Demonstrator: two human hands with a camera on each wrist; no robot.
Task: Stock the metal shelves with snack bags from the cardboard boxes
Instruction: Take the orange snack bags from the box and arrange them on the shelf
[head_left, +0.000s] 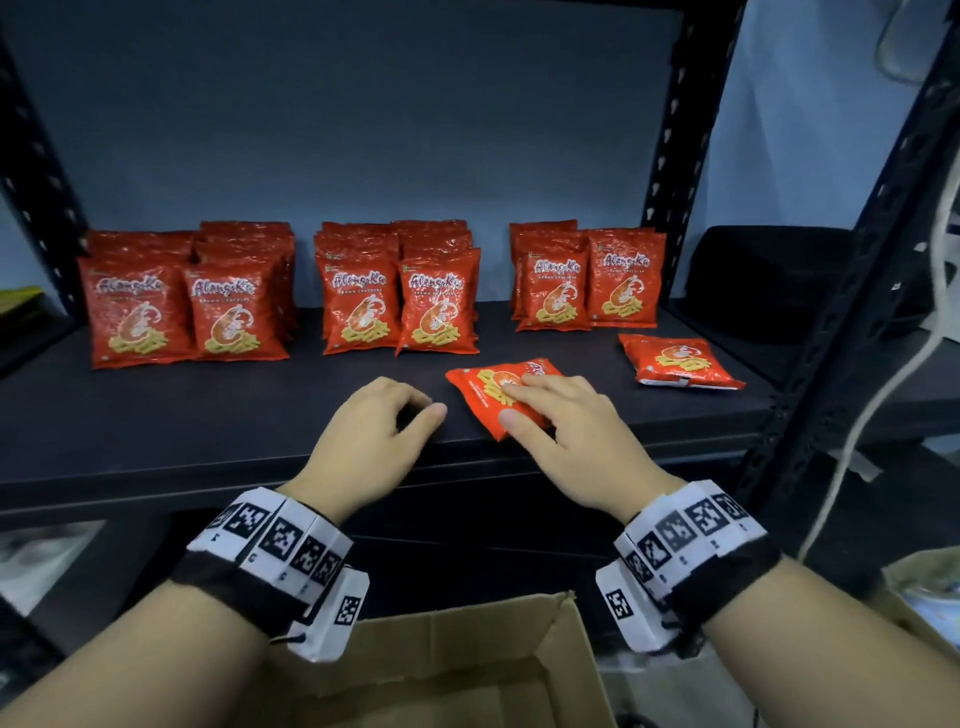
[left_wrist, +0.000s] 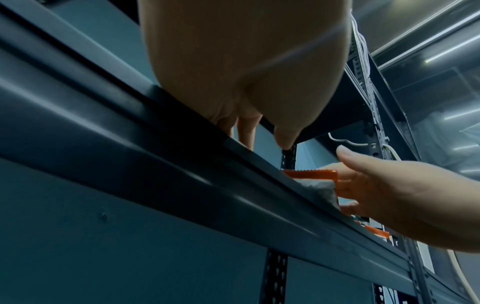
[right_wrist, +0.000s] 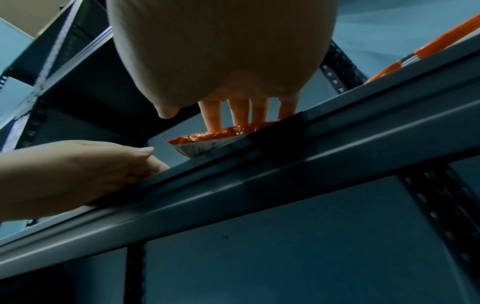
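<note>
Black metal shelf (head_left: 156, 415), front edge toward the wearer. At back, three groups of upright red snack bags, fronts facing out:
- left group (head_left: 182, 306), two rows deep;
- middle group (head_left: 397, 301), two rows deep;
- right group (head_left: 587, 283), fewer bags.

Printed on each front: "Alang-Ku" in white script, a prawn picture over yellow crackers; smaller line beneath too blurred to read.

Loose bag (head_left: 678, 361) lying flat near right end of shelf, just in front of right group.

Handled bag (head_left: 493, 397) lying flat at front edge, slightly askew, print upside down to the wearer. Right hand (head_left: 561, 431) laid on top, fingers spread fairly straight, thumb beside near corner; pressing, not clasping.

Left hand (head_left: 374, 436) just beside that bag, resting on shelf, fingers loosely curled, holding nothing.

Open cardboard box (head_left: 467, 670) below shelf front; contents not visible.

Marker-patterned bands on both wrists.
</note>
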